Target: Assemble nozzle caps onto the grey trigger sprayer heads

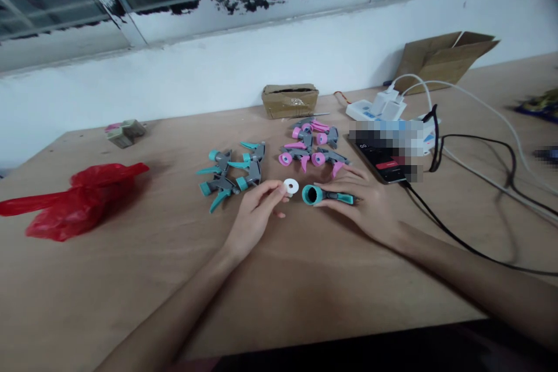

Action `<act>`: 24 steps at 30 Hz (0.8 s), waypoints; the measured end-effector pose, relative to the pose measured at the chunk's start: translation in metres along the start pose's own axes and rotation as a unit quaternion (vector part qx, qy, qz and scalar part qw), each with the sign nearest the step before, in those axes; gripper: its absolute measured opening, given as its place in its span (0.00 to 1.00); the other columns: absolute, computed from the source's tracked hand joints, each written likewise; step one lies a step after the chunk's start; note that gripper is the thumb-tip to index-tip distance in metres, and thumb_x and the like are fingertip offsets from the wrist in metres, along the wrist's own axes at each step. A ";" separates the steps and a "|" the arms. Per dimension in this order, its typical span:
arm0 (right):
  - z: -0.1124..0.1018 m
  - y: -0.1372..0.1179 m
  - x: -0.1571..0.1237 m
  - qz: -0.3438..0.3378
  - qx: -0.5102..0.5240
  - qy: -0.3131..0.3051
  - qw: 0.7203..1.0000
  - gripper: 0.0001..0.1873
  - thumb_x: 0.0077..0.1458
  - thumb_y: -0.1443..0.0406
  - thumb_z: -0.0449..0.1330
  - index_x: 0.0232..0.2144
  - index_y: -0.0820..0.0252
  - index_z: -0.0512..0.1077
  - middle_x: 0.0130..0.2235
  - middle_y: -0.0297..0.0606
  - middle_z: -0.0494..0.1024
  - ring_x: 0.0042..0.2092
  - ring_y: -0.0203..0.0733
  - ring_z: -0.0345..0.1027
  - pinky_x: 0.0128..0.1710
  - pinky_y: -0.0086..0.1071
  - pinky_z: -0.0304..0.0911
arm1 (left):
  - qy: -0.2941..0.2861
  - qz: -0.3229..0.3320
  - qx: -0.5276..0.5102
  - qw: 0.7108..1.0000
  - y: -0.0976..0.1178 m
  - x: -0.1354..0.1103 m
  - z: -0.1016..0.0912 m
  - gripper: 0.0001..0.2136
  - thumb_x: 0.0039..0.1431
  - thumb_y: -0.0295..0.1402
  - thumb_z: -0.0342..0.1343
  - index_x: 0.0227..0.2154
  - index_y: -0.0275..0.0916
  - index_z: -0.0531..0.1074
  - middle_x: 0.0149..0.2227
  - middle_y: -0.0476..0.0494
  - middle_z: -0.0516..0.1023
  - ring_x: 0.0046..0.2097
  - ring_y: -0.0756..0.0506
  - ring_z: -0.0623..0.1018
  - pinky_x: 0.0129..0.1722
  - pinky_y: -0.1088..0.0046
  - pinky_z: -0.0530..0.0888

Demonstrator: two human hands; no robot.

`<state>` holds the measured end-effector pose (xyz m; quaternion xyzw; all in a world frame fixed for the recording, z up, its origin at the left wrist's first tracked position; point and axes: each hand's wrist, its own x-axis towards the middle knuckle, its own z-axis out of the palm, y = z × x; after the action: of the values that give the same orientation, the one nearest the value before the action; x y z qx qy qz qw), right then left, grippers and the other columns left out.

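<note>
Between the thumb and fingers of my left hand (pixel 257 209) is a small white washer (pixel 291 186) with a dark centre hole. My right hand (pixel 366 200) is closed around a teal and grey trigger sprayer head (pixel 333 195). The open teal collar (pixel 311 195) of that sprayer points left, towards the washer, with a small gap between them. Beyond my left hand lie several teal and grey sprayer heads (pixel 250 171). Several pink and grey sprayer heads (pixel 296 154) rest behind and between my hands.
A red plastic bag (pixel 87 197) lies at the left, near small grey blocks (pixel 125 133). Against the wall stand a small cardboard box (pixel 290 101) and an open carton (pixel 440 64). At right are a phone (pixel 379 160), a power strip (pixel 364 110) and trailing cables (pixel 453 238).
</note>
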<state>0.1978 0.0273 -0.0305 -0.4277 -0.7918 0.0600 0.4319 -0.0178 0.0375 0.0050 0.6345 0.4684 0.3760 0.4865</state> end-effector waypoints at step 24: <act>0.004 -0.010 -0.004 -0.015 0.056 -0.033 0.998 0.12 0.51 0.60 0.61 0.40 0.52 0.73 0.37 0.32 0.79 0.39 0.38 0.71 0.54 0.44 0.52 | 0.059 0.200 0.225 0.952 0.004 -0.021 0.013 0.05 0.52 0.26 0.56 0.32 0.40 0.74 0.33 0.48 0.70 0.32 0.51 0.72 0.26 0.80 0.72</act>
<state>0.1899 0.0191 -0.0304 -0.3886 -0.8073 0.1119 0.4299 -0.0108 0.0133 0.0054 0.7848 0.4324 0.3872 0.2174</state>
